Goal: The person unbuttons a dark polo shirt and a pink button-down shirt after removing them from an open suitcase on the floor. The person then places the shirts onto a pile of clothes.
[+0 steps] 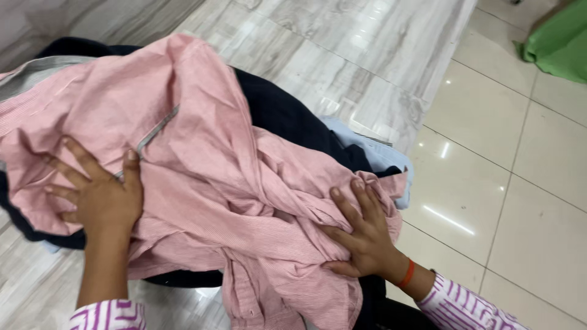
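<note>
Left hand [101,195]: spread flat, palm down, fingers apart, pressing the pink striped shirt [202,183] near the left side of the marble ledge [367,55]; grips nothing.
Right hand [361,235]: fingers curled into a bunched fold of the same shirt, close to the ledge's front edge; looks like a light grasp rather than a firm clamp.
Wrist: orange band [407,273]; striped purple-and-white cuffs on both arms.
Shirt: crumpled, lying on top of the pile, sleeves twisted toward the near edge, grey inner placket showing by the left thumb.
Step in hand: probably gathering or smoothing the top shirt, hands well apart on either end.
Next move calls for: likely freeing the twisted sleeve and lifting the shirt clear of the layers below.
Underneath: dark navy garment [287,116]; light blue garment [379,156] peeking out toward the right edge.
In the way: tangled folds; pile overhanging the edge above the glossy tiled floor [520,201].
Far corner: green cloth [559,43], well apart.
</note>
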